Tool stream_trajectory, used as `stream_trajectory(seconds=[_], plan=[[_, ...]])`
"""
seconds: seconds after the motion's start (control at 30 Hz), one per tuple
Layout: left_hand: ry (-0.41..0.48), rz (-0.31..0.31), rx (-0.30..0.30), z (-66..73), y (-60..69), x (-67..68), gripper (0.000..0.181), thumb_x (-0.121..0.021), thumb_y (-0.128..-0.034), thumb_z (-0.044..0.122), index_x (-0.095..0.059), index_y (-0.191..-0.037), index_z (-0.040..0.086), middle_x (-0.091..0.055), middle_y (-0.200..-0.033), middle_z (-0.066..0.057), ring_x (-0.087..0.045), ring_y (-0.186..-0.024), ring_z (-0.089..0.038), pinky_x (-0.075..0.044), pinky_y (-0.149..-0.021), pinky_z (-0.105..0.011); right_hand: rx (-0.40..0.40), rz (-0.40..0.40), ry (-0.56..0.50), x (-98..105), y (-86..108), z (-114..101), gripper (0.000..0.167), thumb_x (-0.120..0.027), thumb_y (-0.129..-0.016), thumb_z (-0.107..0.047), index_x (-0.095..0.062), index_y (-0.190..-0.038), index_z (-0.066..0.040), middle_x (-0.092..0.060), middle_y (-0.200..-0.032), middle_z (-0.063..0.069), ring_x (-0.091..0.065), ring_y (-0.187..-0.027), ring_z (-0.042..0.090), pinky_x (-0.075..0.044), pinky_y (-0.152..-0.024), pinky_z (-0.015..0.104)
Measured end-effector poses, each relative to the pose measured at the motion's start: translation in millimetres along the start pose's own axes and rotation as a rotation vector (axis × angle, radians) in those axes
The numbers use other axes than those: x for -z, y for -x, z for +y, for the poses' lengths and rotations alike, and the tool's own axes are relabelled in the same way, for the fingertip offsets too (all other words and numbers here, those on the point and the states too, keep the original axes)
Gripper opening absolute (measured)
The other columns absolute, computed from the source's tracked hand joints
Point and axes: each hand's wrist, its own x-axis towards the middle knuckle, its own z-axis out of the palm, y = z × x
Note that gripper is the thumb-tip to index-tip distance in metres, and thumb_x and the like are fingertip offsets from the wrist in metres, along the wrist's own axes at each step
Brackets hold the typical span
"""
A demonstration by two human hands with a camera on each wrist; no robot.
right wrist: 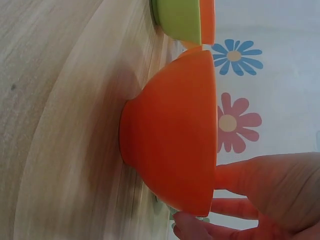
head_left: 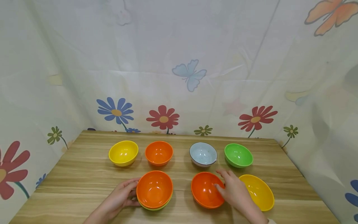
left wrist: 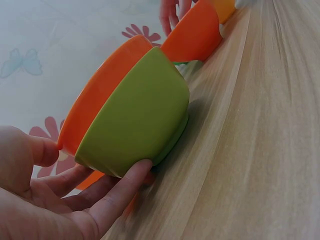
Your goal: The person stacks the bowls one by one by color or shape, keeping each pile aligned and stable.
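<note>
Olive-green bowl, broad-sided in the left wrist view, a mere sliver in the head view, nested beneath a glossy orange bowl, left hand gripping the pair's side, smooth red-orange bowl upright on the wooden table, right hand pinching its rim

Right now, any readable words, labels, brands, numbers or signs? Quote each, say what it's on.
None readable in any view.
Pale blue round bowl with a dark rim: faint marks inside, too small and blurred to tell if they're lettering.
Glossy orange round bowl nested in a yellow-green round bowl: no text visible.
Orange-red round bowl: no text visible.
White patterned cloth backdrop: printed pictures, no readable lettering.
</note>
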Motion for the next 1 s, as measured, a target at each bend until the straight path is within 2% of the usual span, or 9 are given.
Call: stream_trajectory(seconds=[0.2,0.53,1.0], plan=[[-0.002,0.007,-0.003,0.2,-0.7,-0.4,0.057,-0.040,-0.0980,0.028,-0.028,-0.138,-0.010,-0.047,-0.133,-0.023,-0.060,-0.102,-0.021,-0.052,-0.081,-0.045,0.002,-0.002,-0.022,-2.0,-2.8,1.4,0.038,-0.076,-0.071,-0.011,-0.063,-0.107,-0.007,-0.061,-0.094,0.011,-0.061,-0.075,0.020,-0.054,-0.061,0.035],[-0.008,0.009,0.005,-0.1,-2.1,0.6,0.058,-0.041,-0.0976,0.030,-0.029,-0.138,-0.010,-0.048,-0.132,-0.022,-0.060,-0.102,-0.021,-0.053,-0.080,-0.046,0.008,-0.002,-0.002,-3.6,-7.4,2.6,0.026,-0.073,-0.071,-0.008,-0.065,-0.096,-0.008,-0.060,-0.082,0.007,-0.058,-0.071,0.019,-0.050,-0.059,0.034],[-0.007,0.011,0.002,-0.7,-1.8,0.6,0.058,-0.041,-0.0977,0.030,-0.029,-0.138,-0.010,-0.048,-0.132,-0.022,-0.060,-0.102,-0.021,-0.053,-0.080,-0.046,0.028,0.005,-0.002,-6.3,-9.5,3.1,0.020,-0.067,-0.071,0.001,-0.064,-0.087,-0.009,-0.056,-0.070,0.003,-0.050,-0.061,0.015,-0.045,-0.053,0.028]])
